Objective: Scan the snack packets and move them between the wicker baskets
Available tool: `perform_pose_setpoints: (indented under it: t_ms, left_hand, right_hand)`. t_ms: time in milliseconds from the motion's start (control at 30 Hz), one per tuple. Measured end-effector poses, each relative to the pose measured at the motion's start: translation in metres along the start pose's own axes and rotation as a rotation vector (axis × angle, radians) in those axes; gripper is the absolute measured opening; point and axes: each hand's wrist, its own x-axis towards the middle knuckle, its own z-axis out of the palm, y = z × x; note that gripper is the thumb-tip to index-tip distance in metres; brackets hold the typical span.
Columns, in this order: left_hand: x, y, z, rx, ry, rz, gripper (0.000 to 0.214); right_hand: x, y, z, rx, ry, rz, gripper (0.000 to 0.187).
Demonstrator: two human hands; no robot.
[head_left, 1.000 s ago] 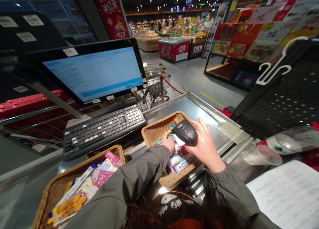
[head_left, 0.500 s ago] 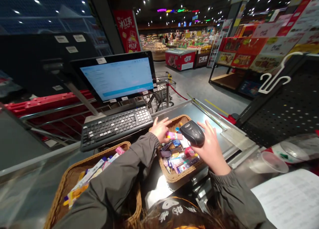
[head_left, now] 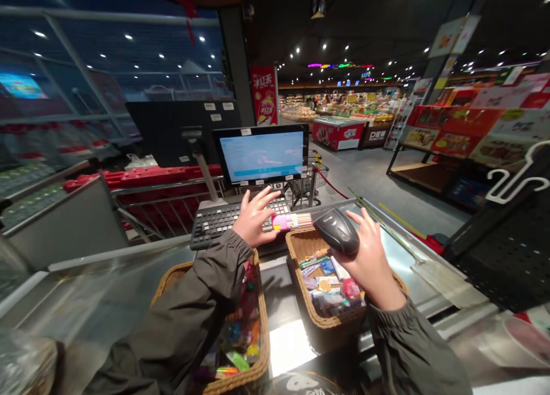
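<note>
My left hand (head_left: 254, 216) pinches a small pink and yellow packet (head_left: 291, 221) and holds it up in front of the keyboard (head_left: 215, 220), fingers partly spread. My right hand (head_left: 366, 250) grips a black barcode scanner (head_left: 337, 231), whose head points at the packet. Both hands hover above the right wicker basket (head_left: 320, 320), which holds several small coloured packets. A second wicker basket (head_left: 256, 367) with more small goods sits under my left forearm. The till screen (head_left: 262, 155) glows blue behind the keyboard.
A steel checkout counter (head_left: 408, 263) runs to the right with a perforated black panel (head_left: 507, 251) beside it. Red trolleys (head_left: 163, 180) stand behind a rail on the left. A shopping cart (head_left: 311, 180) and shop shelves (head_left: 455, 137) lie beyond.
My left hand has lifted the pink packet out of the right basket up to the scanner. The view has tilted upward, so the baskets now sit lower in frame.
</note>
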Motion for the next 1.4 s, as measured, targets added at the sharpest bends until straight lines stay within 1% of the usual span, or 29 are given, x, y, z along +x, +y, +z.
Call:
perform_pose_setpoints:
  t_ms: [167,267,400,533,667,933,1200,1400]
  left_hand:
    - [-0.019,-0.014,-0.035,0.112,0.07,0.016,0.018]
    - [-0.027,-0.022,-0.052,0.164,0.09,0.021,0.019]
    - [-0.035,-0.034,-0.071,0.232,0.117,0.021,0.021]
    - [-0.04,-0.044,-0.084,0.27,0.152,0.003,0.021]
    - [-0.048,-0.051,-0.091,0.285,0.186,-0.006,0.022]
    - [-0.055,-0.057,-0.097,0.286,0.204,-0.03,0.022]
    - [-0.057,-0.057,-0.101,0.268,0.178,-0.061,0.023]
    - [-0.068,-0.058,-0.103,0.262,0.142,-0.09,0.023]
  right_hand:
    - [0.016,-0.027,0.004,0.033,0.003,-0.072,0.034]
    - [0.022,-0.046,0.007,0.048,-0.003,-0.106,0.038]
    - [0.025,-0.073,0.009,0.074,-0.031,-0.158,0.039]
    - [0.022,-0.095,0.011,0.105,-0.058,-0.203,0.041]
    - [0.018,-0.105,0.014,0.112,-0.068,-0.239,0.046]
    - [0.013,-0.115,0.016,0.147,-0.096,-0.261,0.043]
    - [0.009,-0.119,0.016,0.142,-0.081,-0.25,0.041]
    - [0.008,-0.123,0.018,0.142,-0.1,-0.248,0.041]
